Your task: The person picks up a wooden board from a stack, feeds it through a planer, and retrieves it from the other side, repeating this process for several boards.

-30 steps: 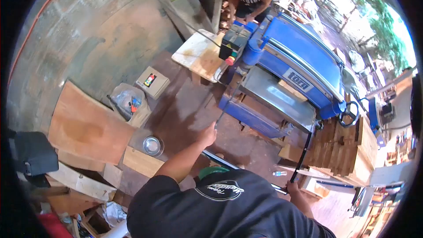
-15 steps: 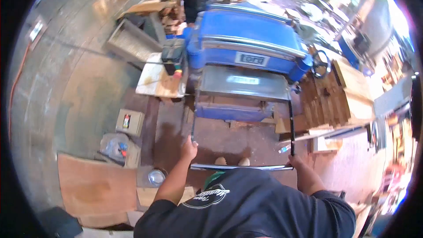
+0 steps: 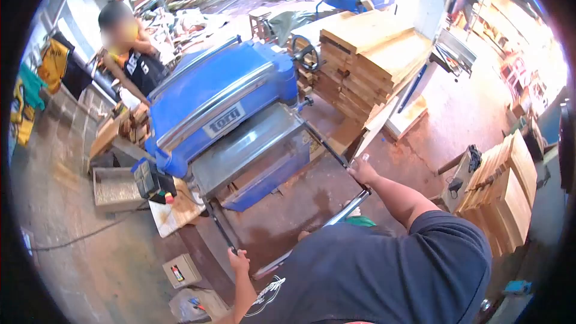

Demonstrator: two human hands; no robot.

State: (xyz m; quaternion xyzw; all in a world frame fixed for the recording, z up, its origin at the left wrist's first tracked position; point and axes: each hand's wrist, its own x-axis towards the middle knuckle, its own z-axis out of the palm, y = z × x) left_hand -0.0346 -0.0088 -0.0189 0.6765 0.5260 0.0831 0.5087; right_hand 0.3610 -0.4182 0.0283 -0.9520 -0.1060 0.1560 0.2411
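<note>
In front of me stands a blue thickness planer (image 3: 219,99) with "torq" on its front and a bare metal bed (image 3: 246,147). Two dark side rails run from the bed toward me, joined near my body by a silvery crossbar (image 3: 345,209). My left hand (image 3: 239,260) is closed around the left rail (image 3: 219,225), close to its near end. The right rail (image 3: 327,145) is in my right hand (image 3: 362,171), its fingers curled over it near the crossbar. Nothing lies on the bed.
Another person (image 3: 135,54) stands behind the planer at its far left. Stacked boards (image 3: 366,54) rise beside its right end, and more boards (image 3: 501,195) stand at my right. A control box (image 3: 150,181), a small carton (image 3: 182,270) and a wooden tray (image 3: 114,187) are on the left.
My view has swung to the right and up, so the planer now appears tilted and further left. Both hands remain on the rails. The other person's arm is now raised.
</note>
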